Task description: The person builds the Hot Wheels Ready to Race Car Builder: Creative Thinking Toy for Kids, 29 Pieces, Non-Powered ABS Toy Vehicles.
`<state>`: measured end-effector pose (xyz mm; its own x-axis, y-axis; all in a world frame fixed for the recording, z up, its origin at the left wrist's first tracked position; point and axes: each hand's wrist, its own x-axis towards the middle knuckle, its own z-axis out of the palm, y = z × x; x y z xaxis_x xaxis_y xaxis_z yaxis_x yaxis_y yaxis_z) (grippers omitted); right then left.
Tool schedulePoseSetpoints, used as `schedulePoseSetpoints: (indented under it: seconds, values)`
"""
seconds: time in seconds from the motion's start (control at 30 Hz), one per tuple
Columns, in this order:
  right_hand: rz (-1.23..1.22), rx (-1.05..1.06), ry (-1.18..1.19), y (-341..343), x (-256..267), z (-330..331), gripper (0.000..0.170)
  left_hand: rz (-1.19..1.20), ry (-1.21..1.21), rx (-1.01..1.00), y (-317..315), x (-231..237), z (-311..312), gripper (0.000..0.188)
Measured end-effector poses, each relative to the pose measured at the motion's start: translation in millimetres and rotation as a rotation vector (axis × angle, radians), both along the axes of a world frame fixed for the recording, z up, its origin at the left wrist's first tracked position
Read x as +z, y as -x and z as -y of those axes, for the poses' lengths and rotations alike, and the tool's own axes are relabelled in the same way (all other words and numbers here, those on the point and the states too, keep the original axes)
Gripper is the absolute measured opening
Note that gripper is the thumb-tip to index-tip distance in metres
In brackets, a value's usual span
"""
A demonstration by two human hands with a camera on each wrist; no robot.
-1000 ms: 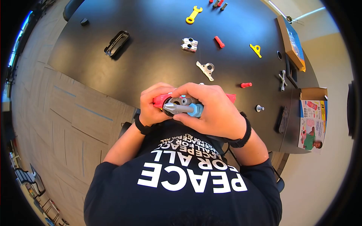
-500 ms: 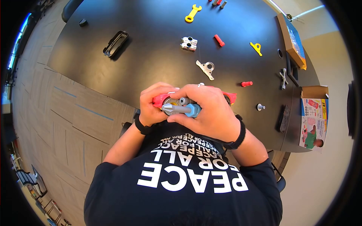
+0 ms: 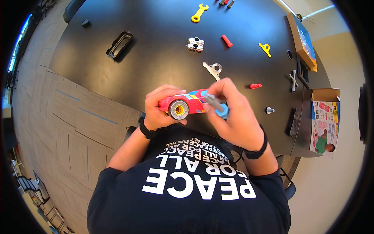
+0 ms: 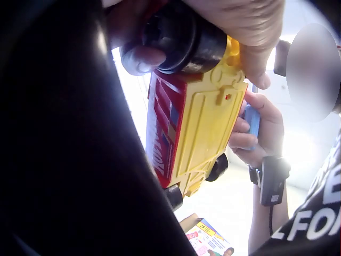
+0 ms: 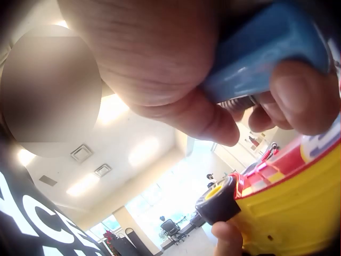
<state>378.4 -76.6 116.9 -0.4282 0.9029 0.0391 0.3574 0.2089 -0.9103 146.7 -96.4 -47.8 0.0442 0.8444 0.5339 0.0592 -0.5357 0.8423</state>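
My left hand (image 3: 160,106) grips one end of a red toy car (image 3: 194,106), near a grey wheel (image 3: 179,110) with a yellow hub. The left wrist view shows the car's yellow underside (image 4: 208,128) and black tyres. Just right of that wheel, my right hand (image 3: 239,119) holds a toy screwdriver with a blue handle (image 3: 223,112) and a grey tip, which overlaps the car's side in the head view. A grey ribbed screw (image 5: 238,103) shows between the right fingers in the right wrist view, partly hidden by them.
On the dark table lie a yellow wrench (image 3: 200,13), a black tray-like part (image 3: 119,45), a silver engine block (image 3: 195,45), a silver bracket (image 3: 212,71), a yellow bracket (image 3: 265,50), red bolts (image 3: 255,86) and a grey cross-shaped tool (image 3: 293,80). A printed box (image 3: 324,124) stands at right.
My right hand has drawn back to the right from the wheel with the screwdriver, uncovering the wheel and the car's side. The left hand keeps its grip in about the same place.
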Motion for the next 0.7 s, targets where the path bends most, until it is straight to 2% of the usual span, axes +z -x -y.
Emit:
schedulePoseSetpoints:
  seconds: [0.07, 0.13, 0.2, 0.3, 0.4, 0.47, 0.63, 0.7]
  values:
    - [0.159, 0.152, -0.363, -10, 4, -6, 0.022, -0.017, 0.001, 0.006, -1, 1, -1, 0.078]
    - [0.143, 0.122, -0.377, -10, 15, -6, 0.022, -0.014, 0.011, 0.004, -1, 1, 0, 0.078]
    - [0.195, 0.233, -0.291, -12, 24, -9, 0.028, -0.014, 0.02, 0.008, -2, 1, 0, 0.078]
    - [0.292, 0.312, -0.323, -3, 26, -10, 0.034, -0.029, 0.01, 0.022, -2, 2, 1, 0.074]
    - [0.273, 0.366, -0.331, 8, 23, -12, 0.035, 0.004, 0.075, 0.039, -3, 1, 2, 0.082]
    - [0.287, 0.372, -0.348, 17, 24, -11, 0.035, 0.008, 0.002, 0.015, -2, 0, 1, 0.069]
    - [0.329, 0.439, -0.37, 30, 26, -12, 0.037, 0.026, 0.007, 0.013, -2, -10, 1, 0.066]
    - [0.264, 0.43, -0.314, 34, 35, -12, 0.039, 0.012, 0.005, 0.014, -2, -14, 0, 0.065]
